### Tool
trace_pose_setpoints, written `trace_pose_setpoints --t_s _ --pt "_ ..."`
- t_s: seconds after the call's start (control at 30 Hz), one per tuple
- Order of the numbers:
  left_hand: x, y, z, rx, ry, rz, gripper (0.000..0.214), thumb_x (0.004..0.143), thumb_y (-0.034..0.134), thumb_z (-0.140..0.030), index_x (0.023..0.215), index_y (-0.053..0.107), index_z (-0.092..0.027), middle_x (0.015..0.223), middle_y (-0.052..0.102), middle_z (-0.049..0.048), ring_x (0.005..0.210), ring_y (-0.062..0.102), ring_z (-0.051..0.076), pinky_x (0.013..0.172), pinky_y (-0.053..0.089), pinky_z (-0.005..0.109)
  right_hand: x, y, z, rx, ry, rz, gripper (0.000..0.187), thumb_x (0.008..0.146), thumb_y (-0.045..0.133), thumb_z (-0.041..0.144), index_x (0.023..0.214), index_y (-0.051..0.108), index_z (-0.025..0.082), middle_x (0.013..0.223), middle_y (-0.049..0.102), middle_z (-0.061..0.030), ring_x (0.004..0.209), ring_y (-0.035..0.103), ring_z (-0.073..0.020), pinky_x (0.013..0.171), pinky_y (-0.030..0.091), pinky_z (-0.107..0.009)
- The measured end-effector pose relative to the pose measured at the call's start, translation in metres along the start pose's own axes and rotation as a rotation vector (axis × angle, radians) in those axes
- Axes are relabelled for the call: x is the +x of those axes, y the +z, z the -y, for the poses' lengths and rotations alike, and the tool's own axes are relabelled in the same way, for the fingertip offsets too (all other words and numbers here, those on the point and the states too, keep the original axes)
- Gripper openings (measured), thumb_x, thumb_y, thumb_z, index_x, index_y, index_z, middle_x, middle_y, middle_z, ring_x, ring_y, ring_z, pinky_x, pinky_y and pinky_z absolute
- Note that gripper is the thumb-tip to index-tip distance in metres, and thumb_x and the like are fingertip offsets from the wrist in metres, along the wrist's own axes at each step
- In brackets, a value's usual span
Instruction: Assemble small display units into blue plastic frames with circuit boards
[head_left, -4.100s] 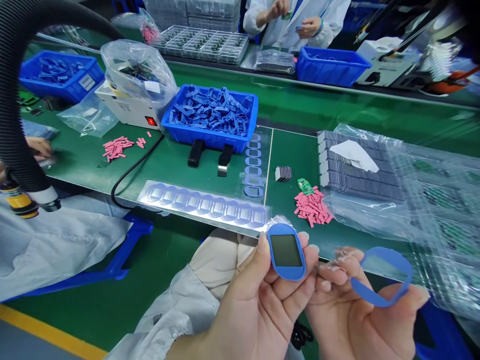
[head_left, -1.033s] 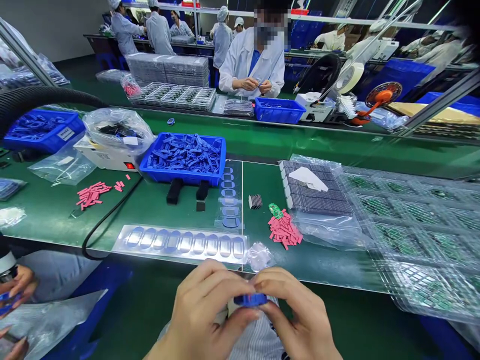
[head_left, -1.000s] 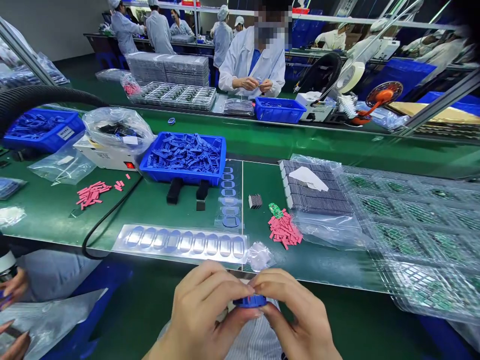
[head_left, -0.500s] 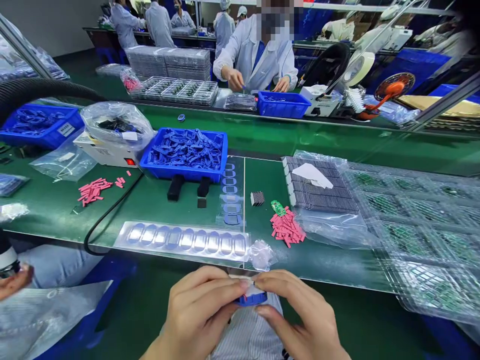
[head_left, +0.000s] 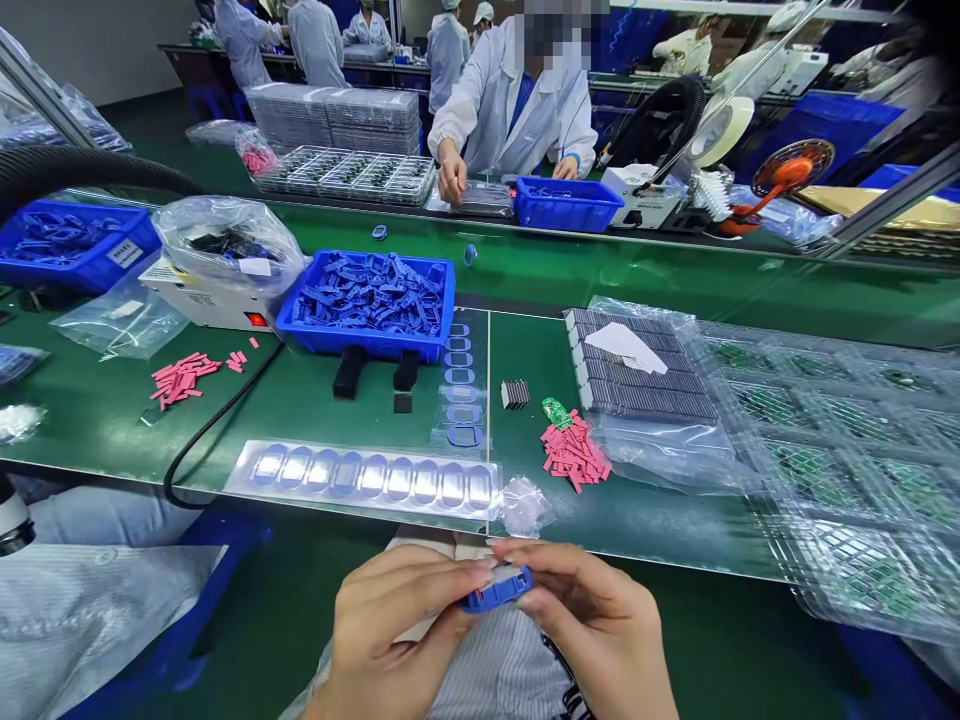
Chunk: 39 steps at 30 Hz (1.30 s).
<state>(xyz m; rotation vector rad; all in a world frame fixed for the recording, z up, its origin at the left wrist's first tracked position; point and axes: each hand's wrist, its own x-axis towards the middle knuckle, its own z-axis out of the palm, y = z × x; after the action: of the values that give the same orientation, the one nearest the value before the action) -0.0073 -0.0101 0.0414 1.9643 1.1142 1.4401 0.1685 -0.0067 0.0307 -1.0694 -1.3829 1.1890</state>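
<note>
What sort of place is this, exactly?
Probably an electronics assembly line: a green workbench, plastic-wrapped trays of circuit boards, a blue crate of small parts, and workers in white coats.

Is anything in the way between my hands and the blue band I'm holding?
No, nothing visible. Your left hand and right hand both touch the blue band directly. The crumpled clear plastic lies farther off, apart from the band.
</note>
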Motion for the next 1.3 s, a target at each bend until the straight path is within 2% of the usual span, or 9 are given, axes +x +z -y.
trace_pose_setpoints --t_s 0.2,0.43,0.53,0.67,0.83,0.97,1.07,1.13,1.3 --pt "-0.001 0.007 0.000 -0.128 -0.081 -0.046 0.026 0.072 0.071 -0.005 0.095 0.072 -0.019 0.077 0.079 0.0023 0.062 0.070 0.013 0.058 0.059 0.019 -0.004 0.005 0.000 -0.093 -0.176 -0.107 0.016 0.077 0.070 0.016 0.088 0.071 0.027 0.081 0.076 0.0001 0.074 0.073 -0.0166 0.072 0.060 -0.021" --pt "-0.006 0.006 0.002 -0.042 -0.166 -0.027 0.021 0.073 0.071 -0.008 0.091 0.073 -0.019 0.075 0.078 0.0022 0.065 0.070 0.014 0.061 0.059 0.021 -0.006 0.009 -0.008 -0.128 -0.167 -0.124 0.017 0.079 0.067 0.014 0.092 0.069 0.024 0.086 0.075 -0.0042 0.079 0.072 -0.0193 0.071 0.060 -0.025" --pt "-0.006 0.007 0.002 -0.047 -0.117 -0.025 0.018 0.076 0.069 -0.008 0.092 0.071 -0.018 0.079 0.078 0.0026 0.070 0.071 0.014 0.066 0.059 0.021 -0.006 0.012 -0.006 -0.082 -0.176 -0.148 0.017 0.074 0.075 0.021 0.089 0.069 0.024 0.083 0.075 -0.0039 0.078 0.072 -0.0195 0.071 0.060 -0.026" --pt "-0.003 0.011 0.000 -0.065 -0.038 -0.014 0.014 0.079 0.066 -0.010 0.093 0.067 -0.014 0.077 0.076 0.0057 0.065 0.067 0.014 0.061 0.057 0.024 -0.006 0.014 -0.001 -0.027 -0.131 -0.186 0.014 0.069 0.079 0.019 0.077 0.069 0.023 0.071 0.074 -0.0010 0.067 0.072 -0.0175 0.065 0.060 -0.023" --pt "-0.004 0.012 0.000 -0.086 0.009 -0.056 0.019 0.079 0.064 -0.005 0.094 0.066 -0.014 0.075 0.076 0.0058 0.063 0.067 0.014 0.058 0.055 0.025 -0.008 0.010 -0.004 -0.065 -0.115 -0.180 0.019 0.066 0.081 0.019 0.083 0.072 0.023 0.079 0.076 -0.0046 0.072 0.073 -0.0218 0.070 0.061 -0.028" --pt "-0.009 0.011 0.000 -0.169 -0.156 -0.092 0.018 0.075 0.070 -0.010 0.090 0.070 -0.018 0.073 0.075 0.0036 0.061 0.064 0.014 0.056 0.053 0.024 -0.011 0.009 -0.008 -0.096 -0.125 -0.142 0.019 0.075 0.074 0.019 0.092 0.072 0.026 0.086 0.076 -0.0047 0.080 0.073 -0.0221 0.074 0.061 -0.030" --pt "-0.013 0.013 0.000 -0.244 -0.380 -0.096 0.009 0.074 0.072 -0.019 0.082 0.071 -0.022 0.062 0.069 0.0002 0.056 0.057 0.013 0.052 0.050 0.023 -0.013 0.010 -0.008 -0.079 -0.030 -0.169 0.010 0.079 0.071 0.031 0.086 0.073 0.026 0.084 0.076 -0.0052 0.082 0.072 -0.0227 0.083 0.058 -0.035" --pt "-0.015 0.013 0.001 -0.298 -0.494 -0.089 0.007 0.073 0.072 -0.022 0.080 0.071 -0.023 0.061 0.065 -0.0007 0.056 0.055 0.012 0.053 0.048 0.022 -0.013 0.010 -0.007 -0.055 0.048 -0.154 0.012 0.079 0.069 0.037 0.082 0.073 0.026 0.085 0.076 -0.0053 0.083 0.072 -0.0227 0.085 0.057 -0.036" --pt "-0.019 0.009 0.002 -0.352 -0.574 -0.007 0.013 0.076 0.069 -0.035 0.077 0.071 -0.022 0.059 0.061 0.0002 0.057 0.052 0.013 0.054 0.046 0.023 -0.011 0.002 -0.005 -0.047 0.058 0.016 0.008 0.080 0.067 0.031 0.081 0.071 0.025 0.086 0.076 -0.0057 0.081 0.072 -0.0227 0.080 0.058 -0.033"
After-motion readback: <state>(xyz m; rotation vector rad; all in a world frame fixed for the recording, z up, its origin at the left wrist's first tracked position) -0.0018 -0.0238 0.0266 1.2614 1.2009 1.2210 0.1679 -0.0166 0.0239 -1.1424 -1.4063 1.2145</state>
